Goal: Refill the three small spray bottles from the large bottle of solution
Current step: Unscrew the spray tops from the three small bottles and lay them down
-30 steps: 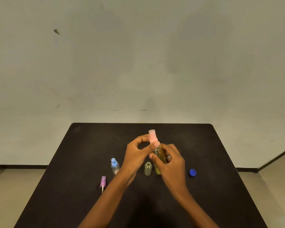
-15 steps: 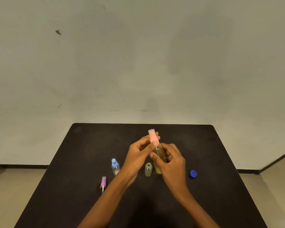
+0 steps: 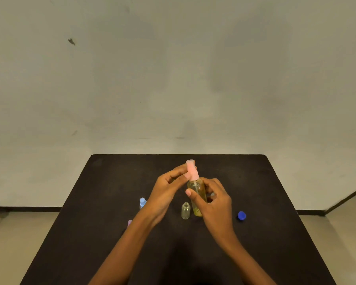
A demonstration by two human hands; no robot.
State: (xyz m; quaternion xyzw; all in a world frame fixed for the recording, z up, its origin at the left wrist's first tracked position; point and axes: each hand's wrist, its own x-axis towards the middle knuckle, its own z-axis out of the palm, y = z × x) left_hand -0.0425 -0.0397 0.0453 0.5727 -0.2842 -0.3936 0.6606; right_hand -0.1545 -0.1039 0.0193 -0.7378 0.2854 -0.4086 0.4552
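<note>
A black tabletop [image 3: 275, 202] is seen from above, and everything is gathered near its middle. The right hand [image 3: 216, 204] is curled round the lower body of the filled bottle [image 3: 196, 188], thumb across the front, so that it is held just above the tabletop. The left hand [image 3: 164, 194] is closed in a pinch on the pink head [image 3: 191, 170], which sits on the bottle's neck. The filled bottle is held nearly upright, its long axis leaning slightly left at the top, with the head pointing up and away from the person. Yellow liquid is seen through the clear wall to about the shoulder. It is judged to be light, stiff plastic, smooth and likely slippery if wetted. The best hold is round the straight body, as is done now, while the head is turned at its ribbed collar, not by the thin nozzle. Whether the head is being screwed on or off cannot be told. An empty bottle [image 3: 185, 210], clear and open-necked, is stood upright just left of the filled one; it is judged easily tipped. A blue-topped bottle [image 3: 142, 202] is stood upright farther left, partly hidden by the left wrist. A blue cap [image 3: 241, 215] is laid well to the right. A purple head [image 3: 130, 223] is only glimpsed beside the left forearm. The large bottle cannot be made out.
</note>
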